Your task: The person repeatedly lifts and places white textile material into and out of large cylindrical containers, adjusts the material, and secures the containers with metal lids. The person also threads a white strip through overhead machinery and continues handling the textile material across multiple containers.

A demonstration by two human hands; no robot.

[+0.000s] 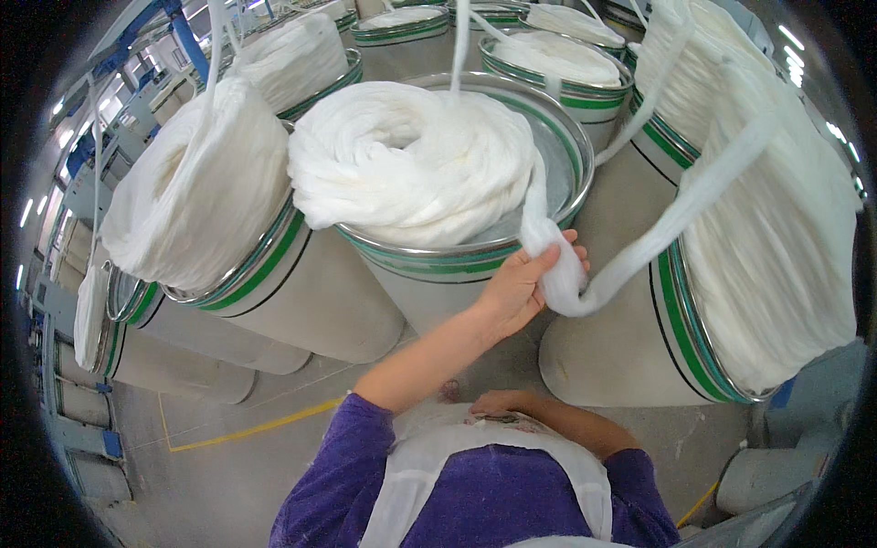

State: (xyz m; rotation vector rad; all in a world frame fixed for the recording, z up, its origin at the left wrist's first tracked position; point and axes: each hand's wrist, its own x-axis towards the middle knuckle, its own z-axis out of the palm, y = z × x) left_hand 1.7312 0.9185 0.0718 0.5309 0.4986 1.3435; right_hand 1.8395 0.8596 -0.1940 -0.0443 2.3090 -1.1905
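Note:
My left hand (525, 283) reaches across to the right, closed around a thick, soft white sliver (630, 260). The strand dips in a loop below my fingers. One side climbs to the coil in the middle can; the other rises toward the tall sliver stack on the right. That middle can (429, 269), grey with green bands and a metal rim, bears a ring-shaped sliver coil (411, 160) set toward its left side. My right hand (501, 402) rests low against my white apron (411, 457); its fingers are mostly hidden.
A heaped can (301, 283) leans close on the left, and another can (621, 338) stands at the right. More sliver cans (557, 68) crowd behind. Strands (460, 46) hang from above. Yellow lines (256, 427) mark the grey floor.

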